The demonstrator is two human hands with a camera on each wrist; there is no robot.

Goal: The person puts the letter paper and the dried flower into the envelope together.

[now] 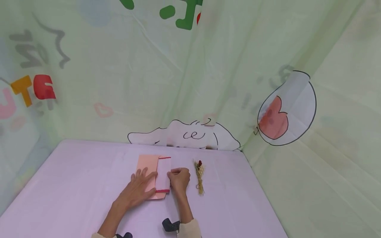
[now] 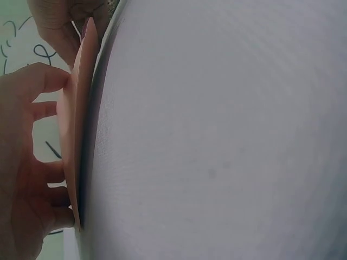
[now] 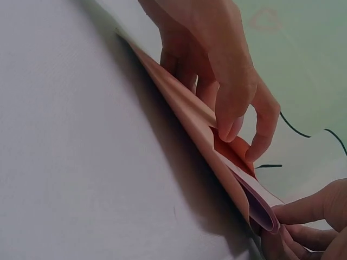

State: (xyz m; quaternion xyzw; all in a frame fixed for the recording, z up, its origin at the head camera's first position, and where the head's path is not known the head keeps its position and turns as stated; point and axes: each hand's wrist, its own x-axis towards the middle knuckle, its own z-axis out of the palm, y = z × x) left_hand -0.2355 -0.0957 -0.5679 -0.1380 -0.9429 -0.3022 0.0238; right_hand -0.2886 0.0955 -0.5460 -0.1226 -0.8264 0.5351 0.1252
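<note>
A salmon-pink envelope [image 1: 146,162] lies on the table with its open side to the right. Partly inside that opening is a white folded card [image 1: 163,174] with red trim along its short edges. My left hand [image 1: 136,189] rests on the envelope with fingers spread, the thumb and index finger by its mouth. At the card's right edge my right hand [image 1: 180,180] pinches it between thumb and fingers. In the right wrist view the card's rounded fold [image 3: 265,214] sticks out of the gaping envelope [image 3: 181,111]. The card's inner part is hidden in the envelope.
A small dried-flower bunch [image 1: 199,177] with a dark red bloom lies to the right of my right hand. The pale table [image 1: 232,205] meets light green cloth walls [image 1: 148,82] with drawings at the back and sides.
</note>
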